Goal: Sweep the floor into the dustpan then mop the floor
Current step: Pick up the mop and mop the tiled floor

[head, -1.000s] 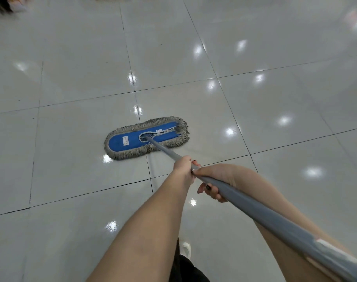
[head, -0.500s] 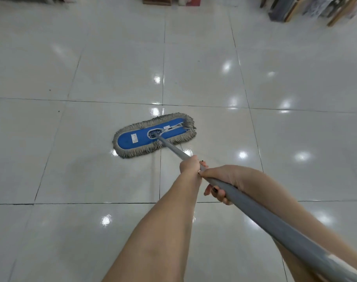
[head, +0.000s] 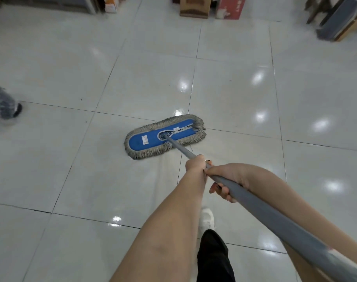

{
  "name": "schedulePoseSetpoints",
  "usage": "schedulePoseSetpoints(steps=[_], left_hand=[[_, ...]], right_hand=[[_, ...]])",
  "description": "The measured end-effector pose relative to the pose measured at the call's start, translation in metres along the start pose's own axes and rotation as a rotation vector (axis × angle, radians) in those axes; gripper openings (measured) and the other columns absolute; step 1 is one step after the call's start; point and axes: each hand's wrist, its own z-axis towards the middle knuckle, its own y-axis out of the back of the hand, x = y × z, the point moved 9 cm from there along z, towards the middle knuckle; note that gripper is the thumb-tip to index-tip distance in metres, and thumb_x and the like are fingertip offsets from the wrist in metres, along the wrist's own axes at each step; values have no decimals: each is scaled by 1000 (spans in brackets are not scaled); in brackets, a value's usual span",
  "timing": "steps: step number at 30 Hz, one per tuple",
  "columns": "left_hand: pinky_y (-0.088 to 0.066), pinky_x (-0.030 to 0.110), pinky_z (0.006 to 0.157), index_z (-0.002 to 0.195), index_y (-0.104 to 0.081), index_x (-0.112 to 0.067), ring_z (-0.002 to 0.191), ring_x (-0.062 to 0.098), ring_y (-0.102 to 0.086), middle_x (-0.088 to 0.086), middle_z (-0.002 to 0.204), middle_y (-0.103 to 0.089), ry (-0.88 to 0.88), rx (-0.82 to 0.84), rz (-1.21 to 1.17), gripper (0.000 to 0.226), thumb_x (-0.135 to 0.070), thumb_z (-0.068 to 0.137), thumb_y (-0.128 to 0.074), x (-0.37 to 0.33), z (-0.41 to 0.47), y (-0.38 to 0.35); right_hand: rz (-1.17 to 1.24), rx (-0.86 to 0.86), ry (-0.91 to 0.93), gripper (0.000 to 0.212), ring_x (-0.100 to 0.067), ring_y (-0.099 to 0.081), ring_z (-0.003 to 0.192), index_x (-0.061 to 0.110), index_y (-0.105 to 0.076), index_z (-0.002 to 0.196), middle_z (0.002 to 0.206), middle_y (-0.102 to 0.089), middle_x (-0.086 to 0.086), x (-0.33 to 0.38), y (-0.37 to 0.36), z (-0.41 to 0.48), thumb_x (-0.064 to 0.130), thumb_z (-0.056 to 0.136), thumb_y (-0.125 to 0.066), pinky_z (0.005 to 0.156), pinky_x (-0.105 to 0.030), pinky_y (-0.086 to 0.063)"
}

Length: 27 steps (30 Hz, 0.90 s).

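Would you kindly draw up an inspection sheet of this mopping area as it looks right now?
Surface: glossy pale floor tiles with dark grout lines and lamp reflections.
Job's things: blue mop head with a grey fringe lies flat on the tiles, on a grey handle; no dustpan or broom seen.
Clutter: a few small dark specks on the tiles.
Grippers: left hand grips the handle lower down; right hand grips it just behind.
Cables: nothing seen.
Surroundings: cardboard box and red box at the far edge; blurred dark shape at left, perhaps a foot; the person's own white shoe.
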Motion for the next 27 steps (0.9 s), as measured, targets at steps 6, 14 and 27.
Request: schedulePoseSetpoints(steps=[6, 14, 27], left_hand=[[-38, 16, 31, 94, -44, -1, 40, 15, -48, 7, 56, -50, 14, -45, -33, 6, -7, 93, -42, -48, 31, -60], [-40, 18, 32, 98, -42, 0, 47, 16, -47, 9, 61, -47, -14, -82, -100, 7, -2, 93, -38, -118, 69, -121], [-48, 16, 37, 119, -43, -5, 60, 12, -52, 8, 74, -52, 7, 72, -74, 22, -5, 98, -38, -239, 109, -136]], right_hand=[[-130, 26, -8, 52, -4, -37, 21, 5, -50, 74, 31, -39, 4, 61, 67, 0, 52, 95, -39, 30, -7, -30], [-200, 69, -17, 52, -4, -37, 23, 7, -52, 76, 35, -41, 5, 143, 137, 14, 54, 93, -40, 33, -7, -30], [-241, 100, -2, 53, -1, -40, 24, 6, -53, 83, 37, -45, 5, 276, 150, 20, 58, 92, -44, 30, -8, -31]])
